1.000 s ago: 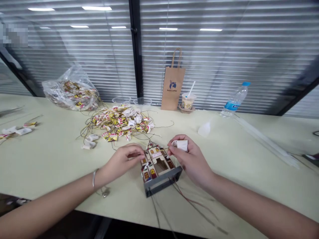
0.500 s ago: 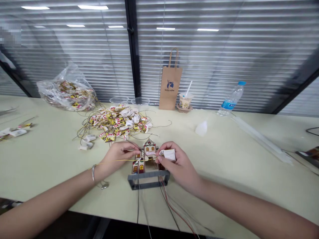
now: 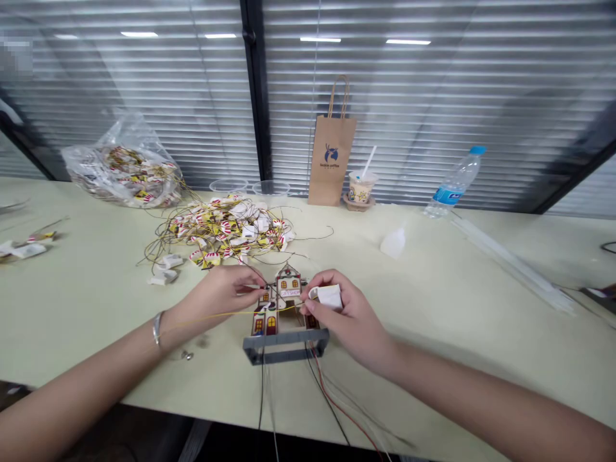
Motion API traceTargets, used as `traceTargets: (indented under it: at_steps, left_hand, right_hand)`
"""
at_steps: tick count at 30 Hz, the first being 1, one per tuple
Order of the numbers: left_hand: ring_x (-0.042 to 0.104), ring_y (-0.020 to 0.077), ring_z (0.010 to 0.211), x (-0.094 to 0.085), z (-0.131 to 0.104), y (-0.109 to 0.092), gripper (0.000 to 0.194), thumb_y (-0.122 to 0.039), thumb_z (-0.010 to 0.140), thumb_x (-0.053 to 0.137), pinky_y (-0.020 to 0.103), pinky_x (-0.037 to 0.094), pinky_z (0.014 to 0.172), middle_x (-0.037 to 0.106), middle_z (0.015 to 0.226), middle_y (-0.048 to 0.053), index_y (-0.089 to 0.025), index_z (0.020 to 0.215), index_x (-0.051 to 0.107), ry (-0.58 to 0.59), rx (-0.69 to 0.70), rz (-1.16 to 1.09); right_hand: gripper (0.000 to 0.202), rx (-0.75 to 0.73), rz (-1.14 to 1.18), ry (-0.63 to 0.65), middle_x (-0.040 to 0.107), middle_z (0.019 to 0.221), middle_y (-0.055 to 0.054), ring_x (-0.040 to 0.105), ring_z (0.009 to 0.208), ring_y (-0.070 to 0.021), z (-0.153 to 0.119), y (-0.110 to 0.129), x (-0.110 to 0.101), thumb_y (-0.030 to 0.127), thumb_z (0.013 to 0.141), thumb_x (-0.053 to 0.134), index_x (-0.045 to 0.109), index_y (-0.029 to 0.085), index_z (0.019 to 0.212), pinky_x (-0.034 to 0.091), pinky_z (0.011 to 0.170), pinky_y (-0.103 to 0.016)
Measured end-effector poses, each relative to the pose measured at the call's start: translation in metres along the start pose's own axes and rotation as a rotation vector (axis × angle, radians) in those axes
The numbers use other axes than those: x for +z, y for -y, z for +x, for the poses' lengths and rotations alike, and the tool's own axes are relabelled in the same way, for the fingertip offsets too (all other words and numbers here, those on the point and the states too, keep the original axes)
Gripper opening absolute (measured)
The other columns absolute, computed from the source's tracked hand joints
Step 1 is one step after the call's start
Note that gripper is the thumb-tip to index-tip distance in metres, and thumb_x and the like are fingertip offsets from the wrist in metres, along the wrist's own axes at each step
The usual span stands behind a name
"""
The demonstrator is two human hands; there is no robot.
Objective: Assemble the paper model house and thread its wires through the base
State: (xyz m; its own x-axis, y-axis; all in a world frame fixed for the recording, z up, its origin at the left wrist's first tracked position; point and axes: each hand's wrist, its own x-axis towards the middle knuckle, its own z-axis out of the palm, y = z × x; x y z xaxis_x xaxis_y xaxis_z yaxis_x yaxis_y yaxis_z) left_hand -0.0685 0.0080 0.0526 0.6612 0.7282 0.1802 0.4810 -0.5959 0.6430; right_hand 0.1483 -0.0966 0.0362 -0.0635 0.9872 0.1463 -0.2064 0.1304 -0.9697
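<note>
right hand [image 3: 350, 316] closed around white piece [image 3: 330, 297], just right of toy house [image 3: 290, 284]; dark wire [image 3: 278, 297] apparently pinched by left hand [image 3: 226, 292] at house's left edge, seemingly being parted from yellow wire [image 3: 255, 312]; steady fingertip tension called for. pale table [image 3: 433, 295] strewn with wired pieces [image 3: 226, 230] behind house, backed by window blinds [image 3: 433, 96].

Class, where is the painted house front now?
In the head view, the house front is below centre, between the left hand and right hand, the grey frame along its base.
</note>
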Motion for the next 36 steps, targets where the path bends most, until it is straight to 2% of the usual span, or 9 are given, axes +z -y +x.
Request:
traceTargets:
  at_steps: [3, 5, 12, 17, 22, 26, 29, 33, 36]
  left_hand:
    - [0.069, 0.0160, 0.066, -0.001, 0.002, 0.000, 0.020, -0.031, 0.084, 0.054, 0.026, 0.055, 0.063, 0.075, 0.079, 0.005, -0.017, 0.081, 0.068, -0.054, 0.106, 0.267]
    - [0.068, 0.0159, 0.067, -0.001, 0.002, 0.001, 0.022, -0.030, 0.087, 0.050, 0.026, 0.053, 0.063, 0.074, 0.080, 0.005, -0.017, 0.084, 0.068, -0.064, 0.162, 0.352]
    - [0.068, 0.0171, 0.079, -0.002, 0.003, 0.006, 0.027, -0.028, 0.094, 0.041, 0.027, 0.052, 0.073, 0.073, 0.089, 0.006, -0.019, 0.088, 0.065, -0.031, 0.310, 0.423]
    - [0.068, 0.0197, 0.082, -0.011, 0.006, 0.000, 0.033, -0.030, 0.098, 0.037, 0.029, 0.052, 0.073, 0.073, 0.092, 0.008, -0.017, 0.096, 0.067, 0.082, 0.368, 0.504]
    - [0.068, 0.0193, 0.080, -0.015, 0.010, -0.005, 0.035, -0.032, 0.098, 0.037, 0.029, 0.052, 0.071, 0.073, 0.090, 0.008, -0.018, 0.091, 0.068, 0.119, 0.344, 0.490]
    - [0.069, 0.0165, 0.072, -0.014, 0.010, -0.004, 0.032, -0.033, 0.094, 0.043, 0.026, 0.051, 0.066, 0.075, 0.082, 0.005, -0.019, 0.085, 0.070, 0.055, 0.312, 0.426]
    - [0.069, 0.0149, 0.067, -0.012, 0.009, 0.000, 0.026, -0.033, 0.090, 0.050, 0.023, 0.051, 0.062, 0.076, 0.079, 0.003, -0.020, 0.083, 0.071, -0.015, 0.228, 0.347]
    - [0.071, 0.0166, 0.070, -0.009, 0.009, 0.005, 0.024, -0.035, 0.088, 0.053, 0.025, 0.053, 0.063, 0.077, 0.083, 0.004, -0.020, 0.079, 0.070, -0.044, 0.089, 0.231]
    - [0.069, 0.0164, 0.070, -0.009, 0.009, 0.006, 0.023, -0.036, 0.088, 0.052, 0.026, 0.053, 0.063, 0.075, 0.085, 0.004, -0.021, 0.078, 0.066, -0.035, 0.076, 0.209]
  right_hand:
    - [0.019, 0.016, 0.002, 0.040, 0.061, 0.088, -0.001, 0.058, 0.073, -0.0129, -0.001, 0.001, 0.001, 0.027, 0.082, 0.066, 0.052, 0.022, 0.093, 0.045, 0.065, -0.026]
    - [0.018, 0.016, -0.004, 0.066, 0.061, 0.088, -0.001, 0.058, 0.073, -0.0130, -0.002, 0.000, 0.002, 0.026, 0.082, 0.065, 0.052, 0.022, 0.093, 0.044, 0.064, -0.026]
    - [0.016, -0.014, -0.048, 0.102, 0.060, 0.093, -0.002, 0.059, 0.075, -0.0147, -0.003, -0.003, 0.001, 0.026, 0.083, 0.062, 0.052, 0.023, 0.095, 0.045, 0.066, -0.028]
    - [0.015, -0.031, -0.066, 0.111, 0.059, 0.094, -0.003, 0.059, 0.076, -0.0150, -0.002, -0.003, 0.000, 0.025, 0.084, 0.060, 0.052, 0.022, 0.096, 0.046, 0.067, -0.029]
    - [0.015, -0.048, -0.074, 0.107, 0.060, 0.095, -0.003, 0.060, 0.078, -0.0153, -0.001, -0.003, 0.000, 0.026, 0.084, 0.060, 0.052, 0.023, 0.096, 0.047, 0.069, -0.030]
    - [0.017, -0.032, -0.064, 0.103, 0.060, 0.094, -0.003, 0.060, 0.076, -0.0152, 0.000, -0.004, 0.000, 0.028, 0.083, 0.062, 0.051, 0.023, 0.096, 0.048, 0.068, -0.029]
    - [0.018, -0.015, -0.059, 0.100, 0.060, 0.092, -0.003, 0.059, 0.074, -0.0148, 0.001, -0.003, 0.000, 0.030, 0.082, 0.062, 0.051, 0.023, 0.095, 0.047, 0.066, -0.029]
    - [0.019, -0.009, -0.060, 0.095, 0.060, 0.091, -0.002, 0.059, 0.073, -0.0148, 0.002, -0.003, 0.000, 0.031, 0.082, 0.062, 0.051, 0.023, 0.094, 0.046, 0.065, -0.029]
    - [0.017, -0.015, -0.041, 0.112, 0.059, 0.090, -0.002, 0.059, 0.073, -0.0150, 0.002, -0.003, 0.000, 0.030, 0.084, 0.061, 0.050, 0.022, 0.095, 0.046, 0.065, -0.029]
